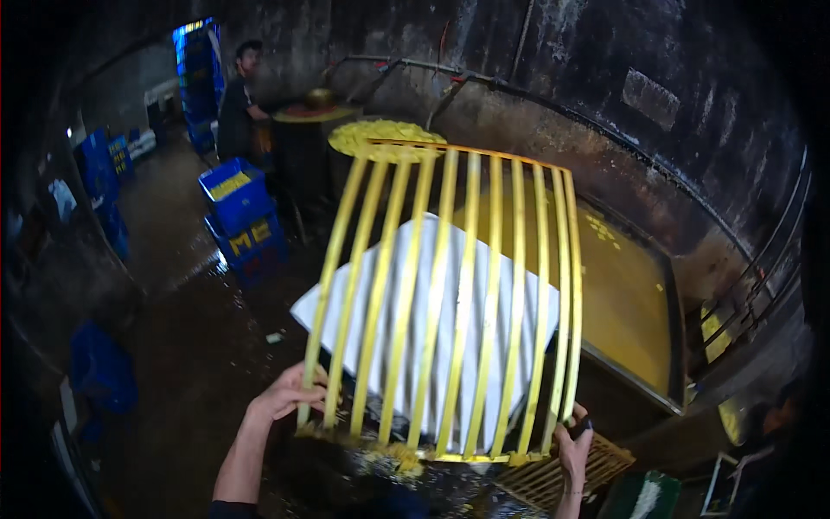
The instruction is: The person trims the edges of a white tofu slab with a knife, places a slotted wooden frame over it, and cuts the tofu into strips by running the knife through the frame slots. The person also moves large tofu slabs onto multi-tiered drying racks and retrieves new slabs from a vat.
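Note:
My left hand (290, 391) grips the lower left corner of a large yellow slatted rack (378, 298), its fingers wrapped around the frame. At the opposite lower corner, my right hand (576, 445) holds the same rack, with something dark around a finger. The slats run away from me over a pale square sheet or board (308, 313); whether the rack touches it I cannot tell. Yellow residue clings along the rack's near edge. Below my right hand lies another slatted rack (562, 476).
Another person (233, 117) stands back left by stacked blue crates (238, 233) and vats, one heaped with yellow pieces (372, 130). A shallow tank of yellowish liquid (631, 303) sits right. More blue crates (99, 363) stand left on the wet floor. Pipes run along the stained wall.

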A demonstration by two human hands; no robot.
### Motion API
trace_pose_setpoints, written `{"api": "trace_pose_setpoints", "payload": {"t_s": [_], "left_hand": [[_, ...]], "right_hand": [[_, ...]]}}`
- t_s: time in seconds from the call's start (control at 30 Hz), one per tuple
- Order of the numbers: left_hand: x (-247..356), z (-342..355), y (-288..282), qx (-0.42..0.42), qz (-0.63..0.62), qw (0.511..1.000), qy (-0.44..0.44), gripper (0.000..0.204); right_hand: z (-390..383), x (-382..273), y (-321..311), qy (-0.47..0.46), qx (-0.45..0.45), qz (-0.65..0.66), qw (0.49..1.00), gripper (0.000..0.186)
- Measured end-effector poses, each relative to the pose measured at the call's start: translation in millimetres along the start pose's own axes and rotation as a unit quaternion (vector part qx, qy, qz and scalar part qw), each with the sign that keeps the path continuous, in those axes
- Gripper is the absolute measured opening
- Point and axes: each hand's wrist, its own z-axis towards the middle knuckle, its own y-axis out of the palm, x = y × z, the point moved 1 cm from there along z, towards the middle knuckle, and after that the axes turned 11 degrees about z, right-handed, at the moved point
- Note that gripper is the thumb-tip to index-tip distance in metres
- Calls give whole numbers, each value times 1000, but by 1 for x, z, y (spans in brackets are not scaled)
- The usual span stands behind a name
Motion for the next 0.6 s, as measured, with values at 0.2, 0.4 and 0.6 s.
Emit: {"api": "trace_pose_setpoints", "payload": {"t_s": [0.2,0.4,0.6], "left_hand": [[-28,47,99,292,-83,953,-16,21],[-27,43,161,421,-107,900,-41,17],[-28,60,231,501,-109,858,-28,28]], "right_hand": [[117,0,-55,-40,-127,-35,990,51],[235,27,-56,-1,-175,-134,975,46],[332,16,-26,1,-322,-149,935,38]]}}
